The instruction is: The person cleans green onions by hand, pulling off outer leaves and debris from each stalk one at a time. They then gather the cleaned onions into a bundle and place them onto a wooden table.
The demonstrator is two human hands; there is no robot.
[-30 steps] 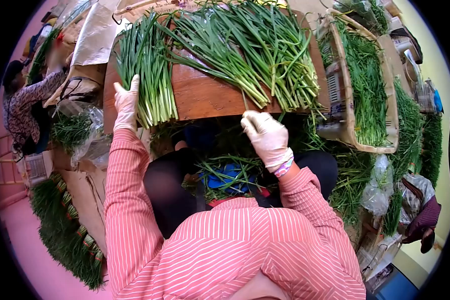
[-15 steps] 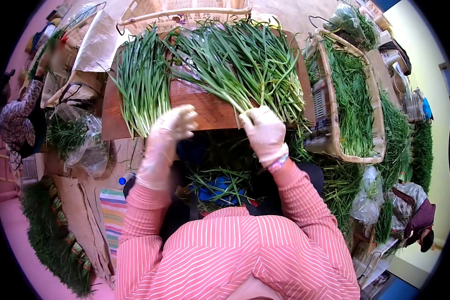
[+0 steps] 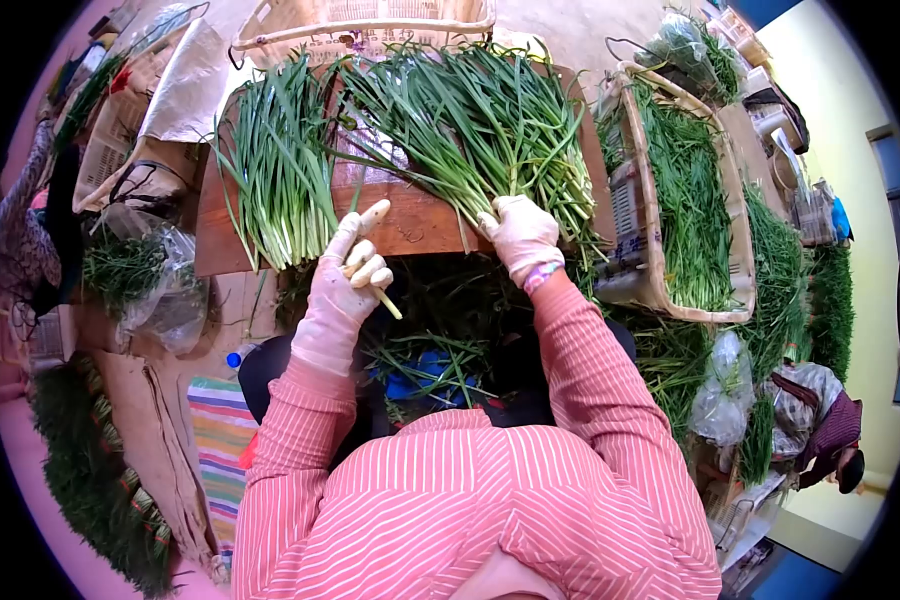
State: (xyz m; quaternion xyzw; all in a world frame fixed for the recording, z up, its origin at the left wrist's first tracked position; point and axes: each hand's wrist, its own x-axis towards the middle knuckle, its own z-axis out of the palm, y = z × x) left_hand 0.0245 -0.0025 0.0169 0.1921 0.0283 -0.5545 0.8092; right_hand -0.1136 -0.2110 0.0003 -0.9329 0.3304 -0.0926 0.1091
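My gloved left hand is in front of the board's near edge, its index finger stretched out and the other fingers curled round a chive stalk. The stalk's pale end sticks out below the fingers. My gloved right hand is closed on the pale stem ends of green garlic chives at the right of the wooden board. To the left on the same board lies a smaller pile of chives, stem ends toward me. Between the two piles shows some clear plastic.
A crate of chives stands right of the board, another crate behind it. Loose greens lie below the board by my lap. Bagged greens sit at left. Other people are at the left edge and lower right.
My left hand has turned, its index finger now extended and a stalk visible in its curled fingers. My right hand stays at the stem ends, slightly lower in view.
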